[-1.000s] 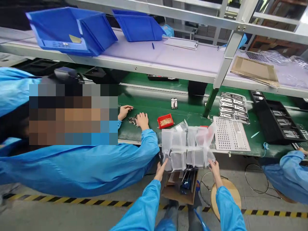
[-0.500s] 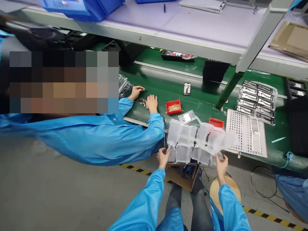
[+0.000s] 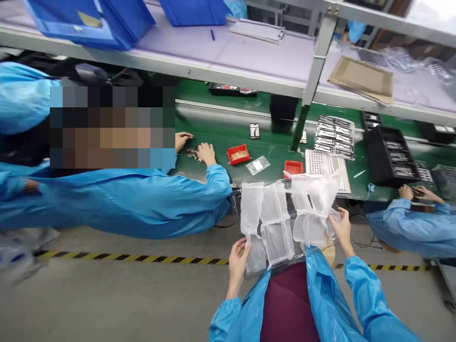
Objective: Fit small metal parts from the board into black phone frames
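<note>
both arms reach forward, the left hand (image 3: 238, 259) and right hand (image 3: 342, 225) with fingers clamped on a sheet of clear pouches (image 3: 285, 216) above the lap.

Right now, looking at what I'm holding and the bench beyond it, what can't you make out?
Head view only:
- Pouch sheet, pinched by left hand and right hand: contents veiled by cloudy film.
- Left red tray: gold bits too small to identify.
- Blue bin: inside cut off by top edge.
- Co-worker's hand: covers small metal parts.

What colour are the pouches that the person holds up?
The pouches are translucent white, in the head view.
</note>
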